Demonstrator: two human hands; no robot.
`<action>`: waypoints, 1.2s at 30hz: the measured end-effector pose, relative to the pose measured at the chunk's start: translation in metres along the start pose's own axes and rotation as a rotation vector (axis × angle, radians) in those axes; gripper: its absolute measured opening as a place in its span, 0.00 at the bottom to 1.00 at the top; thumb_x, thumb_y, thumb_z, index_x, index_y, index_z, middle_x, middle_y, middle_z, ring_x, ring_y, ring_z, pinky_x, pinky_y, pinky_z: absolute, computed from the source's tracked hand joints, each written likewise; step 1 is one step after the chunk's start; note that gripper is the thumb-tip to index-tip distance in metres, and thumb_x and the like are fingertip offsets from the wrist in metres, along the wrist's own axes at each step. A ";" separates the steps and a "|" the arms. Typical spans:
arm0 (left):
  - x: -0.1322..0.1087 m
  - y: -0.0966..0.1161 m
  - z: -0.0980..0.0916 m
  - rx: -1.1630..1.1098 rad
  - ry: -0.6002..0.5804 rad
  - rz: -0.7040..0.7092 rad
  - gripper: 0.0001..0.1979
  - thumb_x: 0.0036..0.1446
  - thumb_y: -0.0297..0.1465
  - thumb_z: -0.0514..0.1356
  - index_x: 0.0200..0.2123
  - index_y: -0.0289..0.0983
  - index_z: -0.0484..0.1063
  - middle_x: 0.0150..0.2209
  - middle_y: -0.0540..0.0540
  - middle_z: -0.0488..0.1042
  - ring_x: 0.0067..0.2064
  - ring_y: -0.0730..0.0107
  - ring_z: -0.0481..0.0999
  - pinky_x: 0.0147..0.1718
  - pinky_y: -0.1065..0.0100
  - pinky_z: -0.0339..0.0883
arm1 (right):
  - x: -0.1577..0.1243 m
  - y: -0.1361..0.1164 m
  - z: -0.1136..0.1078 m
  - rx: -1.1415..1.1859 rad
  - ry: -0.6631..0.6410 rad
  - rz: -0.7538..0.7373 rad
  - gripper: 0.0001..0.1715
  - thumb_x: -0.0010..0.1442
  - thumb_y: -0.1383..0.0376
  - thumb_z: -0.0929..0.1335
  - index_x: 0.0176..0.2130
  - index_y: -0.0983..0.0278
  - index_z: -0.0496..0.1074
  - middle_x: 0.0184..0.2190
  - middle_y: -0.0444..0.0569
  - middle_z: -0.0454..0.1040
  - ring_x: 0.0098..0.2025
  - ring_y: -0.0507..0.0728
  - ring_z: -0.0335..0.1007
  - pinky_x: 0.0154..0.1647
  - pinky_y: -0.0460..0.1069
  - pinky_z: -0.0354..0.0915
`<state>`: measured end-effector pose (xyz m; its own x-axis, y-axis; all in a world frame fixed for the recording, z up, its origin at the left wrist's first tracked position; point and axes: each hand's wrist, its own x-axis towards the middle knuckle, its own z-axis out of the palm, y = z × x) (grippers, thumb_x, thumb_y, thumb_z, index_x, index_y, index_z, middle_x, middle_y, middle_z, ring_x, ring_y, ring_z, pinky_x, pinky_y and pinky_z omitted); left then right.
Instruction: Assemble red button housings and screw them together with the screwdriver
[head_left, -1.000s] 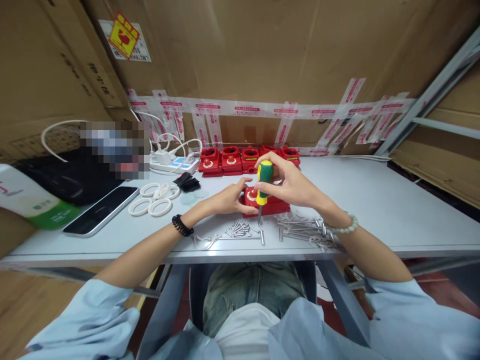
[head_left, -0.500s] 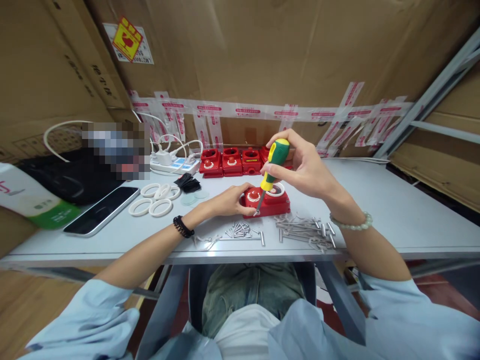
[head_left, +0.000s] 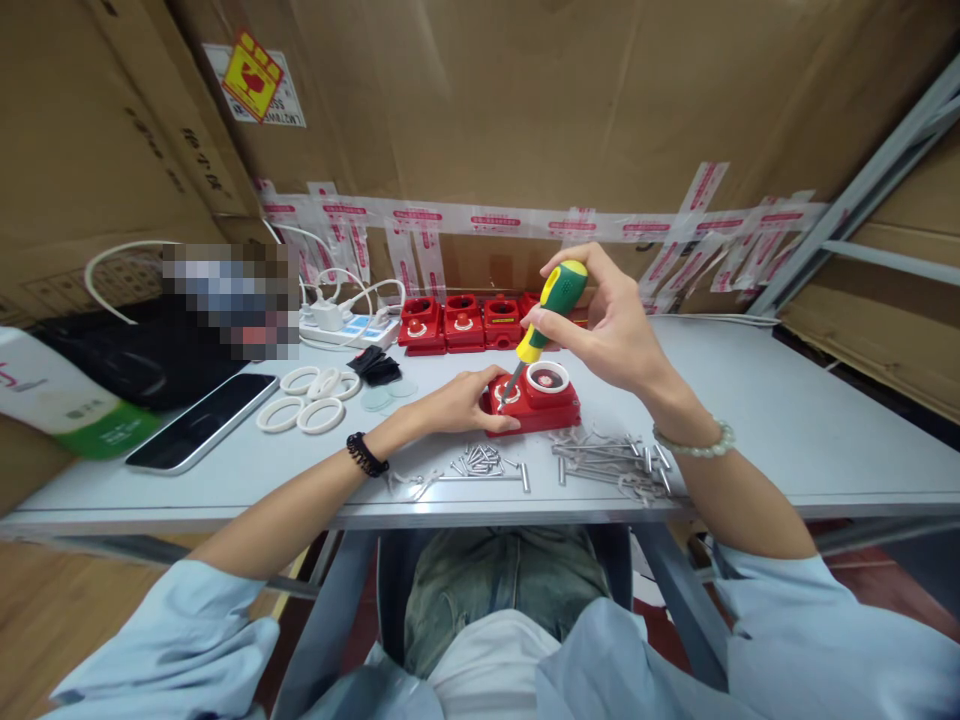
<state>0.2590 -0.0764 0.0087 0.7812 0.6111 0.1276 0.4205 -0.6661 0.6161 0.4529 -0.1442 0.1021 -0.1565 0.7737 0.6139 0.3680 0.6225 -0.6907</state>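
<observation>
My left hand (head_left: 469, 402) grips the left end of a red housing (head_left: 551, 412) lying on the table, thumb along its near side. A white ring (head_left: 548, 377) sits around the round opening on the housing's right part. My right hand (head_left: 604, 320) is closed around the handle of a green and yellow screwdriver (head_left: 553, 305). The screwdriver slants down to the left, its tip at the housing's near left corner by my left thumb. Whether a screw sits under the tip is too small to tell. In front lie a pile of small screws (head_left: 480, 460) and several metal rods with cords (head_left: 611, 465).
Several similar red housings (head_left: 463, 325) stand in a row at the back, beside a white power strip (head_left: 352, 328) with cables. To the left lie white rings (head_left: 321, 415), clear discs (head_left: 376, 399), black packets (head_left: 376, 366) and a phone (head_left: 202, 424). Cardboard (head_left: 487, 110) walls the back.
The screwdriver's tip has shifted left along the housing, from its near edge toward the left corner, and the tool leans more. My right hand has risen slightly; my left hand has stayed put.
</observation>
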 end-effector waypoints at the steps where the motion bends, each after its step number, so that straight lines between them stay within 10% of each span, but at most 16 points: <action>1: 0.000 0.000 0.000 -0.001 -0.001 -0.002 0.27 0.52 0.49 0.65 0.47 0.37 0.66 0.41 0.44 0.76 0.37 0.61 0.74 0.36 0.63 0.66 | 0.000 0.000 0.000 -0.001 0.006 -0.001 0.19 0.55 0.62 0.73 0.42 0.57 0.63 0.38 0.45 0.68 0.37 0.55 0.71 0.34 0.53 0.76; 36: 0.004 -0.006 0.003 0.053 0.013 0.020 0.24 0.53 0.50 0.63 0.42 0.37 0.67 0.35 0.45 0.75 0.33 0.62 0.73 0.33 0.63 0.65 | -0.006 -0.005 0.012 -0.057 -0.115 -0.055 0.18 0.56 0.65 0.70 0.46 0.57 0.63 0.39 0.45 0.69 0.36 0.54 0.70 0.37 0.52 0.72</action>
<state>0.2607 -0.0712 0.0030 0.7837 0.6028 0.1501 0.4290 -0.6999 0.5711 0.4408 -0.1505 0.0968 -0.2808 0.7489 0.6002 0.4067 0.6593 -0.6324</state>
